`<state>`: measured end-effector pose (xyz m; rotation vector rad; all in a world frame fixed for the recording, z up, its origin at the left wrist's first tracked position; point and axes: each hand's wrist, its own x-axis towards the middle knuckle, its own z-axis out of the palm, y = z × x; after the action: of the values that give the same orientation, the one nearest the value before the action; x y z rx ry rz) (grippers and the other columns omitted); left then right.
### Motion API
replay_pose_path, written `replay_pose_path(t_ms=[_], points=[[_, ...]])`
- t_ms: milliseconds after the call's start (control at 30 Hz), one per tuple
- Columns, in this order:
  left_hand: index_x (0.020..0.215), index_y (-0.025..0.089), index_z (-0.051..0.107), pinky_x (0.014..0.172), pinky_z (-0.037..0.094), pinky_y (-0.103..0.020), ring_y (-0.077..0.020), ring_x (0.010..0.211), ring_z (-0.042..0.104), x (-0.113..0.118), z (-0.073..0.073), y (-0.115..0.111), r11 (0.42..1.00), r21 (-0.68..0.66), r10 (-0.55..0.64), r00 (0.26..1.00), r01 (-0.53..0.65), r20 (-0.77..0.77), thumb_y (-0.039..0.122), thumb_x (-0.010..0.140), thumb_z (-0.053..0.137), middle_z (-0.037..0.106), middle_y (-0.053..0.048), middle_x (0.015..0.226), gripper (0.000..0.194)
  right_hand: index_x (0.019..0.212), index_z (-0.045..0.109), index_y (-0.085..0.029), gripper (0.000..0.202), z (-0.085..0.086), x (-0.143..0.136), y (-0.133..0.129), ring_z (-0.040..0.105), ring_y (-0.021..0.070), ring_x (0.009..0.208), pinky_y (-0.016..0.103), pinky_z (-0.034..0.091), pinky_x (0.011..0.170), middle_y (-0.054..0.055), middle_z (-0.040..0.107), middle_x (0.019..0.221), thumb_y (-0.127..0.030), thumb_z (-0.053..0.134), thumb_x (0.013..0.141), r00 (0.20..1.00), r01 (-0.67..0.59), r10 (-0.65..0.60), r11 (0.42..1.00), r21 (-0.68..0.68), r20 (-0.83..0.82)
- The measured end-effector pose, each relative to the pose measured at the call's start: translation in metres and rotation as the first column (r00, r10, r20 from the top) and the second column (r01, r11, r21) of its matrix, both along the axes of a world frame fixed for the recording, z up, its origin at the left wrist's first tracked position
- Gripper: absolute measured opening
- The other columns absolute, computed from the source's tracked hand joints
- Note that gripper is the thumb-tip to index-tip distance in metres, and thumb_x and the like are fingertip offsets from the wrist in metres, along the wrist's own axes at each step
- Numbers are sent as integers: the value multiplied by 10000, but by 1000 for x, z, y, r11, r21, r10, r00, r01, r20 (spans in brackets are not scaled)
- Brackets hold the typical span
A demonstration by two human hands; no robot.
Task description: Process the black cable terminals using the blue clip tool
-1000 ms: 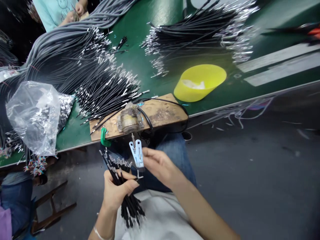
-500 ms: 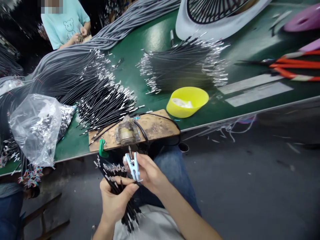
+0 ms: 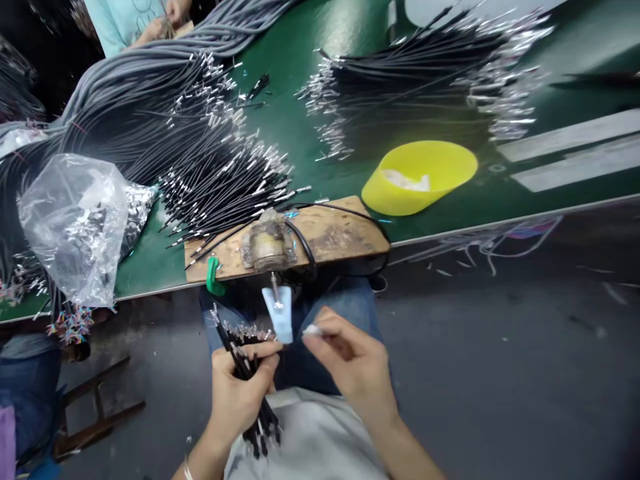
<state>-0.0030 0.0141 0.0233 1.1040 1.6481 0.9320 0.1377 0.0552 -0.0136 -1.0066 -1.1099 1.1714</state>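
Observation:
My left hand (image 3: 235, 393) is closed around a bundle of short black cables (image 3: 265, 427) with bare silvery ends, held low over my lap. Its thumb and forefinger pinch together near the lower end of a light blue clothespin-like clip (image 3: 280, 319). That clip sits on the shaft of a small motor (image 3: 269, 247), which is fixed to a wooden board (image 3: 340, 230) at the table's edge. To the right of the clip, my right hand (image 3: 357, 363) pinches a small white piece (image 3: 313, 330) between thumb and fingertips; its exact kind is unclear.
Heaps of black cables (image 3: 225, 180) lie on the green table (image 3: 300, 170), beside a clear plastic bag (image 3: 75, 220) of small metal parts. A yellow cup (image 3: 420, 180) holds white stuff. A green hook-shaped piece (image 3: 214, 277) is at the board's edge. Another person's hands (image 3: 163, 27) work across the table.
My right hand has moved away from the blue clip to the right and now shows a white piece in its fingertips. The clip has turned on its shaft. The view has shifted.

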Motion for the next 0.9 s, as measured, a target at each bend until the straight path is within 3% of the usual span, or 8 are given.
replay_pose_path(t_ms=[100, 200, 333, 433, 500, 633, 800, 900], points=[[638, 143, 753, 618, 497, -235, -155, 583, 632, 3, -1, 0, 1000, 1, -30, 999, 30, -23, 136, 702, 633, 691, -19, 593, 137, 707, 607, -195, 89, 16, -8, -8, 469, 153, 632, 289, 377, 589, -2, 553, 639, -166, 651, 779, 964, -85, 14, 963, 255, 266], [557, 129, 706, 625, 475, -239, -149, 580, 601, 5, -5, -3, 1000, 2, 9, 999, -8, -52, 143, 683, 643, 644, -7, 541, 141, 725, 563, -191, 130, 23, -16, -8, 455, 148, 630, 290, 384, 591, -6, 521, 645, -98, 568, 815, 935, -151, 44, 947, 284, 352], [674, 107, 703, 577, 449, -235, -127, 546, 547, 4, -13, -8, 995, -15, 94, 995, -94, -27, 208, 687, 664, 645, -18, 587, 109, 651, 471, -194, 220, 17, -24, -10, 422, 139, 595, 284, 363, 566, -21, 445, 604, -51, 511, 813, 932, -31, -83, 951, 306, 354], [641, 106, 662, 504, 409, -220, -102, 490, 478, 3, -16, -10, 994, -40, 103, 993, -101, 52, 282, 735, 636, 575, -3, 517, 201, 687, 530, -188, 185, 11, -31, -14, 457, 142, 618, 285, 379, 575, -8, 492, 638, -37, 524, 793, 939, 105, -203, 937, 333, 277], [638, 109, 643, 464, 382, -215, -89, 451, 437, 2, -16, -10, 995, -62, 89, 989, -82, 119, 331, 769, 603, 516, 15, 467, 261, 696, 577, -187, 173, 8, -35, -16, 483, 138, 608, 276, 396, 564, -4, 528, 641, -48, 537, 792, 965, 152, -202, 950, 273, 166], [647, 108, 633, 454, 374, -219, -84, 432, 422, 3, -15, -8, 995, -83, 72, 975, -56, 208, 395, 789, 576, 489, 19, 464, 325, 581, 600, -189, 227, 5, -40, -15, 480, 125, 534, 253, 395, 508, -21, 533, 543, -93, 569, 784, 989, 150, -147, 982, 112, -32], [648, 112, 636, 465, 347, -216, -78, 451, 406, 5, -13, -8, 994, -74, 92, 973, -78, 211, 389, 760, 634, 468, 29, 469, 300, 569, 643, -196, 210, 4, -40, -13, 465, 117, 510, 250, 368, 493, -23, 543, 521, -65, 600, 727, 971, 232, -223, 965, 124, -80], [655, 114, 635, 467, 350, -219, -79, 449, 407, 6, -14, -9, 994, -75, 88, 972, -74, 217, 407, 762, 635, 466, 28, 472, 312, 550, 650, -199, 195, 0, -39, -13, 458, 126, 523, 262, 360, 510, -18, 532, 521, -104, 620, 717, 976, 172, -167, 985, 24, -141]])
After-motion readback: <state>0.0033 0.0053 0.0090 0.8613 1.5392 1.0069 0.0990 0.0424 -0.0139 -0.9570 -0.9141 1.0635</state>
